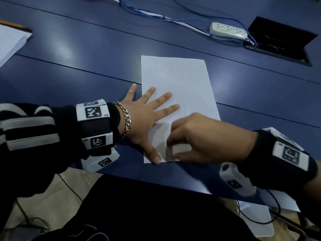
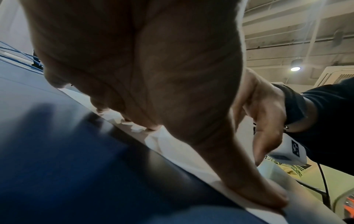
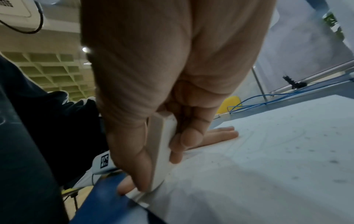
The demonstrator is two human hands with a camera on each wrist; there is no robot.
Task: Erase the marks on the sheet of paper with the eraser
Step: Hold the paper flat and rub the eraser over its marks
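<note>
A white sheet of paper (image 1: 178, 87) lies on the blue table (image 1: 86, 66), with faint marks and eraser crumbs on it (image 3: 287, 151). My left hand (image 1: 147, 115) lies flat with spread straight fingers, pressing the sheet's near left part; its thumb (image 2: 268, 195) pins the near edge. My right hand (image 1: 180, 150) grips a white block eraser (image 1: 180, 148) between thumb and fingers and holds it against the paper near the near edge. In the right wrist view the eraser (image 3: 162, 151) stands on its end on the sheet. The right hand is blurred in the head view.
A stack of white paper (image 1: 10, 42) with a yellow pencil (image 1: 15, 26) sits at the far left. A white power strip (image 1: 227, 30), blue cables (image 1: 147, 13) and an open black cable box (image 1: 278, 42) lie at the back right. The table's near edge runs just below the sheet.
</note>
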